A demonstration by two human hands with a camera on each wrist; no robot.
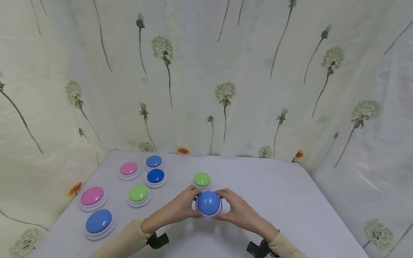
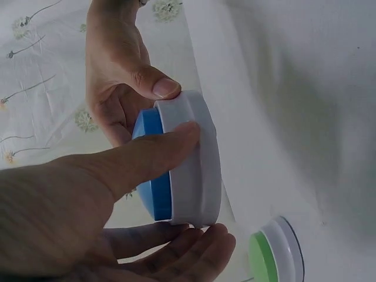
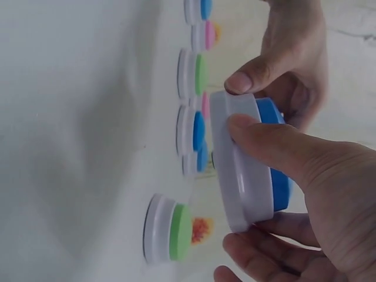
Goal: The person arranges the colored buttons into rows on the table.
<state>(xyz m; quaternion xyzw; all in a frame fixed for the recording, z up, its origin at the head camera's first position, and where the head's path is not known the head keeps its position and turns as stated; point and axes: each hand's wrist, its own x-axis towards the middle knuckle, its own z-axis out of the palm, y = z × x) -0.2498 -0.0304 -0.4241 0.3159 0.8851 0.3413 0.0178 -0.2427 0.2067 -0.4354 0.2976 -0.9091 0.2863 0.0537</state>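
Both hands hold one round push button (image 1: 209, 203) with a blue dome and white base, raised off the table. In the head view my left hand (image 1: 184, 205) grips its left side and my right hand (image 1: 238, 211) its right side. From the left wrist, the left thumb (image 2: 170, 147) presses the white rim (image 2: 191, 194), with fingers curled at its far side. The right wrist view shows the right thumb (image 3: 258, 132) on the white base (image 3: 235, 170) likewise. Just beyond the held button, a green push button (image 1: 202, 180) sits on the table.
To the left on the white table (image 1: 274, 193) stand several more push buttons: pink ones (image 1: 92, 196) (image 1: 128, 168), blue ones (image 1: 98, 221) (image 1: 155, 176) (image 1: 153, 161) and a green one (image 1: 138, 193). A dandelion-print curtain (image 1: 193, 82) hangs behind the table and along both sides.
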